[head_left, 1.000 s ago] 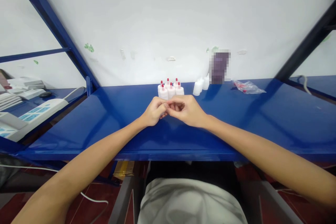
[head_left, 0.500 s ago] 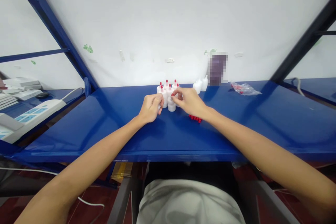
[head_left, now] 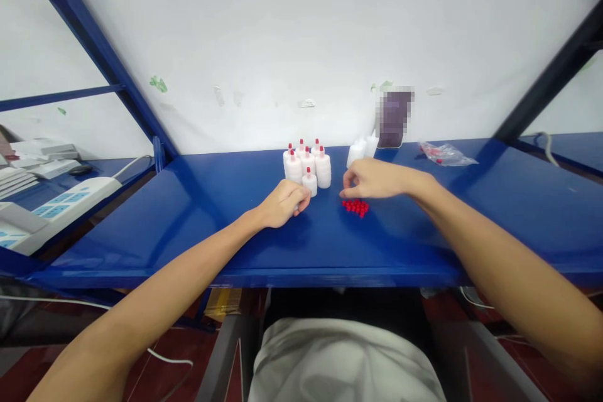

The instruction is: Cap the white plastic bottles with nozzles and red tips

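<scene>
My left hand [head_left: 284, 202] is closed just in front of the small bottle, its fingers curled round something whitish that is mostly hidden. Several white squeeze bottles [head_left: 323, 171] with red tips stand upright in a tight group. The shorter small bottle [head_left: 309, 184] at their front also has a red tip. To the right, my right hand [head_left: 370, 178] hovers at the back edge of a pile of small red caps [head_left: 355, 206]. Its thumb and forefinger are bent and slightly apart, with nothing visible between them.
More white bottles without red tips [head_left: 358, 149] stand behind my right hand, by a dark pixelated phone-like slab [head_left: 394, 118] leaning on the wall. A clear plastic bag [head_left: 447, 154] with red bits lies farther right. Blue shelf posts [head_left: 160, 138] flank the blue table [head_left: 226, 235].
My right hand has moved right, from the small bottle to the red caps. The small bottle's red tip now shows uncovered. My left hand has shifted slightly right and down, still closed.
</scene>
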Tool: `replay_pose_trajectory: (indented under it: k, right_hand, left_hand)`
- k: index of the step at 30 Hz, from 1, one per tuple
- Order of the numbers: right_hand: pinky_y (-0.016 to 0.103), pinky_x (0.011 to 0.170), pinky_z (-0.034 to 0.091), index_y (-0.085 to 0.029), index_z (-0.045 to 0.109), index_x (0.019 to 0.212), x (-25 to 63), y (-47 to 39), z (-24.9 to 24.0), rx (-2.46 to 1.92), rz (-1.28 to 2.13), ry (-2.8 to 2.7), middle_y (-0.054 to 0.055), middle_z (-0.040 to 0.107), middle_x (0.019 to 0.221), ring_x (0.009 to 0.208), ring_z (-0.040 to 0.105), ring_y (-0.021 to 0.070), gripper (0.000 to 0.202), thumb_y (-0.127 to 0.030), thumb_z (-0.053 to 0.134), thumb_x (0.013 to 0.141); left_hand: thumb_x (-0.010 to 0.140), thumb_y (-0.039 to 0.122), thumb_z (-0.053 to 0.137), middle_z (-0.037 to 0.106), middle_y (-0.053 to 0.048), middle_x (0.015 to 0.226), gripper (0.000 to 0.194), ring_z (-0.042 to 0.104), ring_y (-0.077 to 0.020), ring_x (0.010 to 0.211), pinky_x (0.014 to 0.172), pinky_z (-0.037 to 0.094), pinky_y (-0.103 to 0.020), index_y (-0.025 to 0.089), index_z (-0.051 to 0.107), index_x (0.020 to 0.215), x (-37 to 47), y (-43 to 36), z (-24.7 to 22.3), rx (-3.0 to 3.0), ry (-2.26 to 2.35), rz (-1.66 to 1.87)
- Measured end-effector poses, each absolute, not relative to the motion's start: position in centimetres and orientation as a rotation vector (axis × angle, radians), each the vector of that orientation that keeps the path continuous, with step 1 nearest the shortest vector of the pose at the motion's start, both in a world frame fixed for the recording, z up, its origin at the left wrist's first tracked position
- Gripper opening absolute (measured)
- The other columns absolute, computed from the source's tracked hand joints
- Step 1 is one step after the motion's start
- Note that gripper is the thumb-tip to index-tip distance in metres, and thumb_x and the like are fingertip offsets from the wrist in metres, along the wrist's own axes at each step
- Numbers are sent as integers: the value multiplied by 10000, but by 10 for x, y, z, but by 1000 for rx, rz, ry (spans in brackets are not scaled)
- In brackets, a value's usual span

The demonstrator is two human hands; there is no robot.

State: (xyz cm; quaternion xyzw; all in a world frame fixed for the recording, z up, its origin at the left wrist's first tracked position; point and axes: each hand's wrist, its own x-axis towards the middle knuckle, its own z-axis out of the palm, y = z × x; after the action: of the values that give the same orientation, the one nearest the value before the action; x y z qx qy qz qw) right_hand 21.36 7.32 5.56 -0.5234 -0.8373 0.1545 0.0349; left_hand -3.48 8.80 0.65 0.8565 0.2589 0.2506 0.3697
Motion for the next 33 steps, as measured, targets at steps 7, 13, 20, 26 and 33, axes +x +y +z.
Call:
replay_pose_trajectory:
  k: [7, 13, 20, 26, 33]
  right_hand:
    - [287, 533, 398, -184, 737, 687, 205, 71, 54, -1618, 457, -2629, 39, 703, 639, 576, 605, 174, 178, -328, 658, 756]
    - [280, 580, 381, -174, 754, 767, 197, 74, 46, -1460, 315, -2523, 40, 705, 703, 613, 577, 155, 169, -294, 637, 784]
    - [247, 555, 329, -151, 728, 873, 164, 60, 35, -965, 570, -2146, 3, 668, 732, 532, 431, 74, 208, -334, 632, 850]
    - [238, 566, 337, -159, 718, 885, 153, 59, 22, -899, 653, -2113, -16, 587, 714, 569, 417, 79, 170, -310, 648, 846]
    - [269, 631, 379, -178, 714, 867, 147, 57, 17, -819, 487, -2102, -11, 469, 770, 659, 456, 115, 111, -248, 629, 865]
  left_hand:
    - [875, 310, 340, 489, 10, 473, 378, 482, -84, 391, 443, 345, -189, 161, 472, 554, -37, 91, 3, 2164, 656, 652]
    - [891, 380, 335, 513, 0, 499, 416, 457, -83, 394, 434, 345, -199, 153, 504, 586, -35, 95, -2, 2039, 693, 768]
    - [872, 368, 369, 485, -10, 433, 447, 444, -88, 368, 416, 338, -210, 143, 525, 519, -32, 93, -2, 1910, 682, 715]
    - [832, 400, 433, 489, -2, 440, 391, 433, -87, 358, 376, 318, -207, 142, 533, 557, -33, 93, -4, 1845, 637, 738]
    - [810, 372, 489, 466, 41, 466, 306, 375, -67, 373, 365, 291, -185, 99, 627, 800, -29, 87, -1, 1846, 553, 844]
